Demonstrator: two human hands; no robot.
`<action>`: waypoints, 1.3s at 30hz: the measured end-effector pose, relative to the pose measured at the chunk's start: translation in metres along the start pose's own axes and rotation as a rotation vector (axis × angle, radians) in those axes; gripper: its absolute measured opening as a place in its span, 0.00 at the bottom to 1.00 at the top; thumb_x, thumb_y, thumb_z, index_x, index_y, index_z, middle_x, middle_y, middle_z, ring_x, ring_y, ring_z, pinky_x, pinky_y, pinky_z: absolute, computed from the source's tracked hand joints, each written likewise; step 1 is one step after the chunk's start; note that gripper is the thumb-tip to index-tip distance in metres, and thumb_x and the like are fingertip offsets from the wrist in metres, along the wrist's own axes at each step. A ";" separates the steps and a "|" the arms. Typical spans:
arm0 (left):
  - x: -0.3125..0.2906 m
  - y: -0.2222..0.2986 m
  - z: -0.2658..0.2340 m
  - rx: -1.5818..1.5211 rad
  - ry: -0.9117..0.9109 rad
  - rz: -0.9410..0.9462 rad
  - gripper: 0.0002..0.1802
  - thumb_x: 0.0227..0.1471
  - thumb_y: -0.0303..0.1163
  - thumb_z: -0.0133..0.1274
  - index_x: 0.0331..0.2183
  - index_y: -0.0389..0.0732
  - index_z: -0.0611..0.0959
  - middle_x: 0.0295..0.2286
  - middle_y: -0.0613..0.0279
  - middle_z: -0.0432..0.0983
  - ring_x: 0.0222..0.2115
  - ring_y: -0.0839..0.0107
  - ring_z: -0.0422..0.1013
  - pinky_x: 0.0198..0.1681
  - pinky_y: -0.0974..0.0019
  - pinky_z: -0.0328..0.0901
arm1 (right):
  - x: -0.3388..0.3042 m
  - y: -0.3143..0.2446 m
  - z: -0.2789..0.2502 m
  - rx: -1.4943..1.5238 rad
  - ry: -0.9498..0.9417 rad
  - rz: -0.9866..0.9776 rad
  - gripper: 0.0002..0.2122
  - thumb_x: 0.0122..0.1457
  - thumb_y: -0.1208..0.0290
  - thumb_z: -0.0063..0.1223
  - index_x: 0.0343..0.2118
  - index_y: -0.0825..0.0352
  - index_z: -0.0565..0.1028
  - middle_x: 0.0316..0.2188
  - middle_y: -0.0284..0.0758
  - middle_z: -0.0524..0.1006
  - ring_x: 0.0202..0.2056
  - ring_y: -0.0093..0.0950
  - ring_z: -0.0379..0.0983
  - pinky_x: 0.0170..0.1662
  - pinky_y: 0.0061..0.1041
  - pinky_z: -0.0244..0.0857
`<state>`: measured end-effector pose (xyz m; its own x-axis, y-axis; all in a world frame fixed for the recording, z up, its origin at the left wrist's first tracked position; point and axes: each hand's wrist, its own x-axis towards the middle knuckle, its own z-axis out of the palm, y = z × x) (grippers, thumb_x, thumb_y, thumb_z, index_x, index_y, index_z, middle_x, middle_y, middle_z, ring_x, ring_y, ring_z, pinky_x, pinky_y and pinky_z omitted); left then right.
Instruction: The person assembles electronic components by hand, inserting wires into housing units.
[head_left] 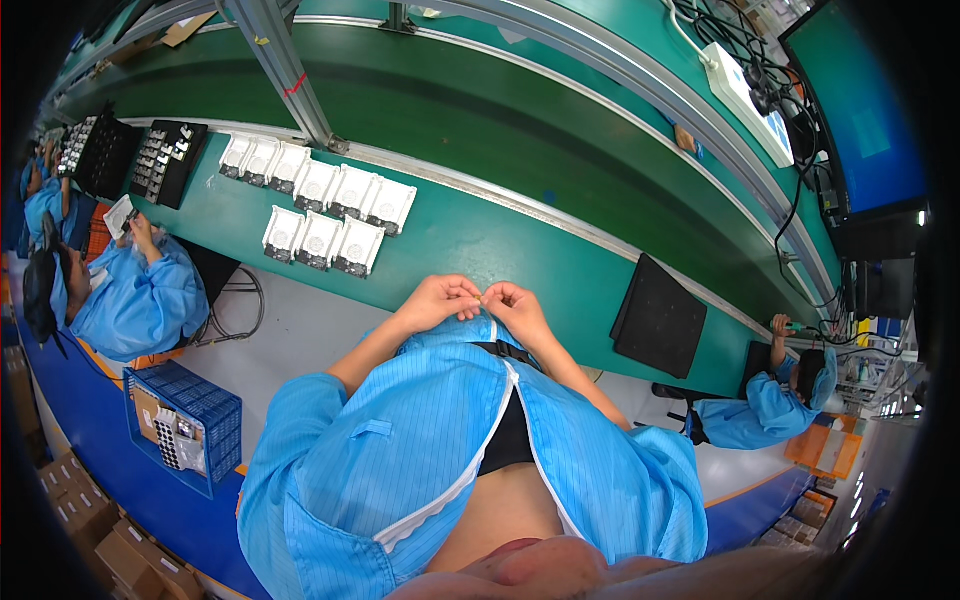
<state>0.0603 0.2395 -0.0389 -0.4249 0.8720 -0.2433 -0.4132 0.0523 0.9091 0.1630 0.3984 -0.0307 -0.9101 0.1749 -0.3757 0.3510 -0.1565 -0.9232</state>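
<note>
My left hand (438, 300) and my right hand (517, 308) meet fingertip to fingertip at the top of my blue striped coat (400, 450), just in front of the green table's edge (480, 255). Both pinch the upper end of the coat's white front edge (497, 330), with a tiny pale piece between the fingertips. The coat hangs open below, showing a black garment. What exactly the fingers hold is too small to tell. The nearest items on the table are white moulded parts (322, 240).
More white parts (318, 183) lie in a row behind. Black trays (165, 160) stand at far left and a black mat (658, 318) at right. Seated co-workers in blue are at left (135, 300) and right (760, 410). A blue crate (185, 425) and cardboard boxes (90, 520) are on the floor.
</note>
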 end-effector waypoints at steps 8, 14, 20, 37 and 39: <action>0.000 -0.006 -0.001 0.017 0.011 0.018 0.07 0.48 0.22 0.49 0.33 0.34 0.76 0.24 0.60 0.75 0.24 0.77 0.70 0.28 0.75 0.66 | 0.000 0.000 0.002 -0.003 0.008 -0.040 0.03 0.52 0.75 0.51 0.28 0.69 0.72 0.22 0.25 0.72 0.24 0.12 0.63 0.26 0.11 0.55; -0.007 0.003 0.007 0.309 0.097 0.110 0.05 0.46 0.22 0.50 0.30 0.34 0.78 0.23 0.61 0.76 0.23 0.78 0.71 0.27 0.74 0.66 | -0.004 0.003 0.002 -0.089 0.047 -0.052 0.04 0.50 0.75 0.53 0.26 0.69 0.73 0.21 0.25 0.72 0.23 0.12 0.63 0.27 0.12 0.56; -0.007 0.007 0.008 0.507 0.173 0.201 0.05 0.45 0.24 0.51 0.29 0.36 0.78 0.23 0.56 0.75 0.23 0.70 0.73 0.27 0.70 0.66 | -0.001 -0.001 0.004 -0.266 0.090 -0.130 0.04 0.48 0.73 0.54 0.24 0.69 0.74 0.20 0.27 0.72 0.23 0.13 0.64 0.27 0.14 0.59; -0.008 -0.004 0.011 0.803 0.144 0.459 0.05 0.43 0.26 0.53 0.28 0.38 0.78 0.24 0.54 0.75 0.25 0.59 0.73 0.28 0.64 0.67 | -0.003 0.009 0.000 -0.176 0.063 0.024 0.04 0.50 0.74 0.52 0.27 0.68 0.75 0.23 0.27 0.74 0.27 0.15 0.66 0.31 0.15 0.60; -0.006 -0.004 0.010 0.805 0.143 0.463 0.05 0.43 0.26 0.54 0.28 0.38 0.78 0.24 0.54 0.75 0.25 0.60 0.73 0.27 0.65 0.67 | -0.002 0.010 -0.001 -0.100 0.060 0.009 0.04 0.50 0.74 0.52 0.27 0.68 0.75 0.24 0.27 0.74 0.28 0.15 0.66 0.32 0.14 0.60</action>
<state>0.0729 0.2387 -0.0378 -0.5244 0.8250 0.2106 0.4805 0.0825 0.8731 0.1681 0.3976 -0.0392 -0.8932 0.2320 -0.3852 0.3818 -0.0610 -0.9222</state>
